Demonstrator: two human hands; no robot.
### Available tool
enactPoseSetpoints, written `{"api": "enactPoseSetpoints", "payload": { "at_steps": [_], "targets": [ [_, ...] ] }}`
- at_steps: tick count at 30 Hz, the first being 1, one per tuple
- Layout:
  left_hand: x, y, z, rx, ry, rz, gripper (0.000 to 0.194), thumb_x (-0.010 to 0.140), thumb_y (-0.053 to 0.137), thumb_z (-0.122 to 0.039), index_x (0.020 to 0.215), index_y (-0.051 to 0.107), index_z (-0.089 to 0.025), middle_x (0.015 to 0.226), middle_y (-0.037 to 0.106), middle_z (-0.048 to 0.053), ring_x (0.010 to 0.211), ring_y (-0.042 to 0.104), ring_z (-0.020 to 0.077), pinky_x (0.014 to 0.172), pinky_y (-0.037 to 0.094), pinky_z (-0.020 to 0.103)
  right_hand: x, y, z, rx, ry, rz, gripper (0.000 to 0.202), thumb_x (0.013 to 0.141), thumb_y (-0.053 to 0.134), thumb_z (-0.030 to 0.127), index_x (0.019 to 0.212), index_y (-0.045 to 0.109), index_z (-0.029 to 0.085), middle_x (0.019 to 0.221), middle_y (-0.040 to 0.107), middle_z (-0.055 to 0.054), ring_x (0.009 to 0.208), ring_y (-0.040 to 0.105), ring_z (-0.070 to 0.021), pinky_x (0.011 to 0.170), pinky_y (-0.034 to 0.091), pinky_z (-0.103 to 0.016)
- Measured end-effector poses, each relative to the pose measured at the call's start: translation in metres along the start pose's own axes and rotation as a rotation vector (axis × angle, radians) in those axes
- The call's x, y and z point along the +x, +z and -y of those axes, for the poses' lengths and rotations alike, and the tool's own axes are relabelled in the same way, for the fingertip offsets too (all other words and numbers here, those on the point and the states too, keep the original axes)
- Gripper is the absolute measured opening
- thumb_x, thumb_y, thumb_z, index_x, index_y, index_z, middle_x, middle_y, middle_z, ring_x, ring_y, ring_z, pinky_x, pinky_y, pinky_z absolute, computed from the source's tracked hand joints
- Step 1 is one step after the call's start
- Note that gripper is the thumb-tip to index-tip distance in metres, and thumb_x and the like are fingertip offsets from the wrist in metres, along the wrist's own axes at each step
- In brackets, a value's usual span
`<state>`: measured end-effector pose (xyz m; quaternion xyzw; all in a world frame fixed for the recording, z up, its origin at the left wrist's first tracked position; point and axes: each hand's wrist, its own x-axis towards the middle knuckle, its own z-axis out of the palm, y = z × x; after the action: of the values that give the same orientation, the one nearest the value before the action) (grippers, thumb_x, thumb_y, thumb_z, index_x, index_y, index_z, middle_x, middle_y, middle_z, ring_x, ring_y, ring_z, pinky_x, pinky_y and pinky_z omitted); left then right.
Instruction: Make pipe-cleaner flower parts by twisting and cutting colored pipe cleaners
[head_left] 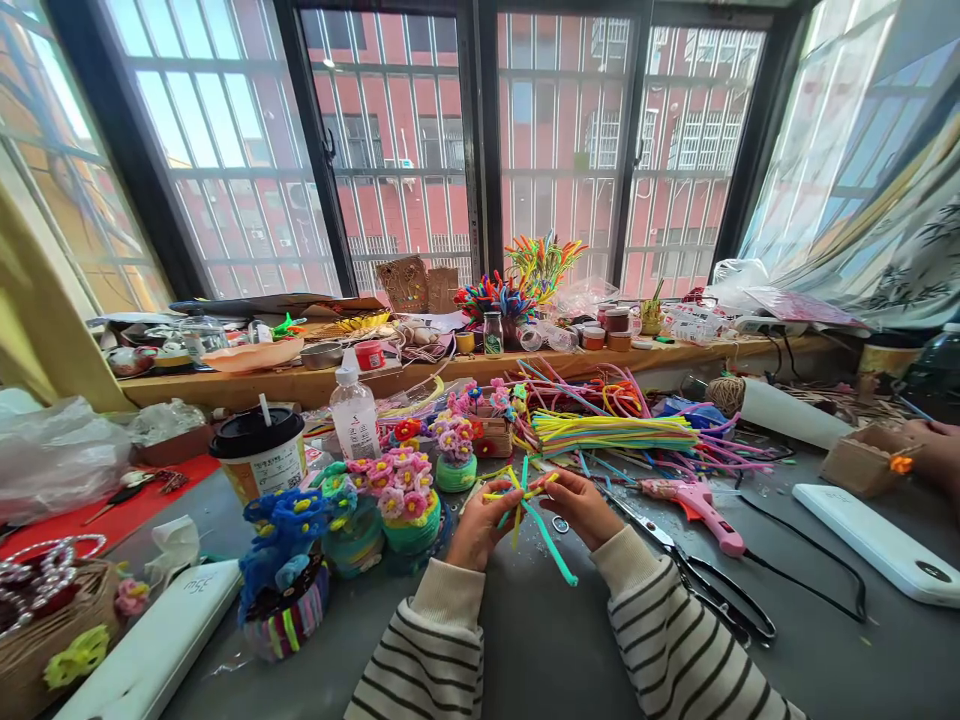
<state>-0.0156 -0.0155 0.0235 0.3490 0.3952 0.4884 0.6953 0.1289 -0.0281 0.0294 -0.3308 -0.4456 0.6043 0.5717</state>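
Between my two hands, over the grey tabletop, is a small bundle of crossed pipe cleaners (551,548) in yellow and teal. One teal stem hangs down toward me. My left hand (484,518) pinches the bundle from its left side, fingers closed. Opposite it, my right hand (583,510) is closed on a yellow end at the right. A small clear ring (560,524) lies on the table just beneath my right fingers. Close to my left hand stands a pot of pink pipe-cleaner flowers (403,490), with a blue one (289,540) farther left.
Scissors (694,570) and a pink glue gun (701,508) with its cord lie right of my hands. Loose pipe cleaners (615,432) are heaped behind. White power banks (877,540) flank both sides. A lidded cup (259,455) and bottle (355,410) stand left. Another person's hand (930,450) shows at far right.
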Motion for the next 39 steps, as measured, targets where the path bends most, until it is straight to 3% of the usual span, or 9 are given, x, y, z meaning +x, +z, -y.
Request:
{"api": "enactPoseSetpoints", "payload": {
  "at_steps": [10,14,20,28,32,39],
  "targets": [
    [-0.002,0.000,0.002,0.053,0.082,-0.029,0.040,0.043,0.070,-0.024,0.068,0.038,-0.018,0.053,0.052,-0.007,0.052,0.052,0.0083,0.055,0.042,0.021,0.005,0.000,-0.013,0.013,-0.007,-0.037,0.030,0.045,0.067,0.035,0.062,0.051,0.017,0.054,0.054,0.004,0.054,0.053,-0.0098,0.059,0.042,-0.023],
    [-0.003,0.003,0.002,0.100,0.089,-0.084,0.042,0.041,0.071,-0.024,0.067,0.038,-0.017,0.050,0.052,-0.007,0.050,0.053,0.0091,0.052,0.042,0.021,0.008,-0.004,-0.016,-0.196,-0.128,-0.038,0.024,0.053,0.063,0.036,0.062,0.054,0.016,0.056,0.057,0.001,0.057,0.053,-0.0118,0.061,0.042,-0.026],
    [-0.002,0.002,0.003,0.101,0.110,-0.121,0.041,0.043,0.070,-0.024,0.069,0.040,-0.017,0.052,0.054,-0.005,0.050,0.054,0.0094,0.054,0.044,0.022,0.004,-0.004,-0.013,-0.582,-0.396,-0.141,0.017,0.061,0.056,0.032,0.070,0.061,0.018,0.069,0.061,-0.003,0.062,0.054,-0.0150,0.060,0.042,-0.027],
    [0.004,-0.002,0.007,0.053,0.091,-0.077,0.038,0.051,0.067,-0.021,0.080,0.044,-0.015,0.065,0.058,0.001,0.056,0.056,0.0100,0.057,0.044,0.021,0.001,-0.003,-0.015,-0.621,-0.468,-0.190,0.024,0.063,0.054,0.028,0.086,0.057,0.021,0.071,0.061,-0.002,0.063,0.057,-0.0151,0.063,0.045,-0.028],
    [0.006,-0.003,0.009,-0.001,0.113,-0.042,0.038,0.051,0.066,-0.017,0.081,0.043,-0.014,0.064,0.058,0.001,0.057,0.057,0.0111,0.059,0.045,0.023,0.001,-0.004,-0.016,-0.682,-0.501,-0.217,0.016,0.065,0.053,0.028,0.078,0.058,0.021,0.069,0.061,-0.002,0.059,0.056,-0.0137,0.059,0.045,-0.025],
    [0.002,0.000,0.006,0.012,0.114,-0.077,0.037,0.051,0.067,-0.016,0.080,0.043,-0.014,0.063,0.058,0.001,0.058,0.056,0.0102,0.059,0.044,0.021,-0.001,-0.002,-0.012,-0.852,-0.635,-0.128,0.017,0.070,0.046,0.022,0.079,0.059,0.018,0.072,0.059,-0.003,0.060,0.053,-0.0116,0.056,0.044,-0.022]
  ]
}}
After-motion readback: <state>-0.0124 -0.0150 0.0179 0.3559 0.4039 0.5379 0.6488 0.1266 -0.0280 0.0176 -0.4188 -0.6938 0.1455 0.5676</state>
